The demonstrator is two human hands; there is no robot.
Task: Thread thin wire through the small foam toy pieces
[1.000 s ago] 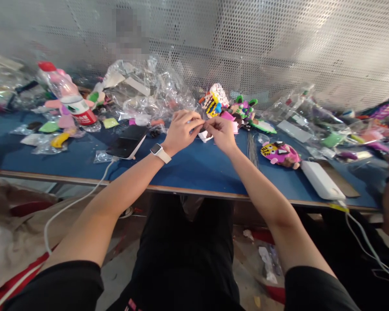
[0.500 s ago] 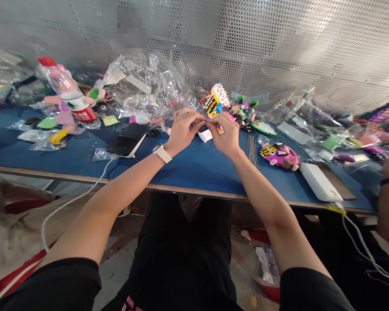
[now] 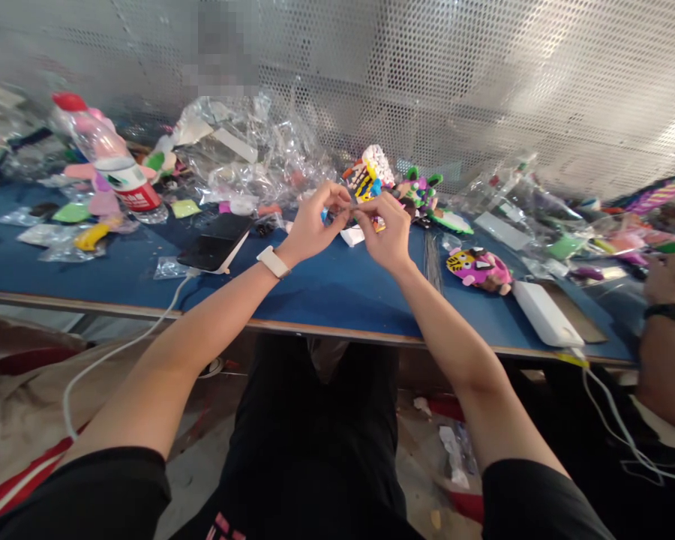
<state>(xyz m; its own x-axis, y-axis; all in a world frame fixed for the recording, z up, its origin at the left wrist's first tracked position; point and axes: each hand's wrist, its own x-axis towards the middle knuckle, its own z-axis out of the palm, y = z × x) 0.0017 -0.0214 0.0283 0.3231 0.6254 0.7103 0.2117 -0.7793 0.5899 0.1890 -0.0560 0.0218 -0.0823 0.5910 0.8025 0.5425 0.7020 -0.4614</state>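
A small piece (image 3: 352, 211), too tiny and blurred to name, sits just above the centre of the frame where two sets of fingertips meet. The left hand (image 3: 313, 225) and the right hand (image 3: 390, 229) each appear to have thumb and forefinger pinched together on it, a fingertip hold that probably suits something so slight, with both wrists angled inward so the tips can face each other. Just below them a white item (image 3: 352, 238) lies on the blue table (image 3: 337, 296), perhaps set there to be within easy reach. Behind the hands, a striped figure (image 3: 365, 182) stands among other coloured pieces; right of centre, a pink figure (image 3: 495, 270) lies near a bundle of thin strands (image 3: 432, 262). A phone (image 3: 217, 244) left of centre and a white power bank (image 3: 548, 313) at the lower right of the table rest to either side, likely leaving the middle free for working. Crumpled clear packaging (image 3: 247, 169) is heaped along the back, upper left, beside a red-capped bottle (image 3: 129, 184).
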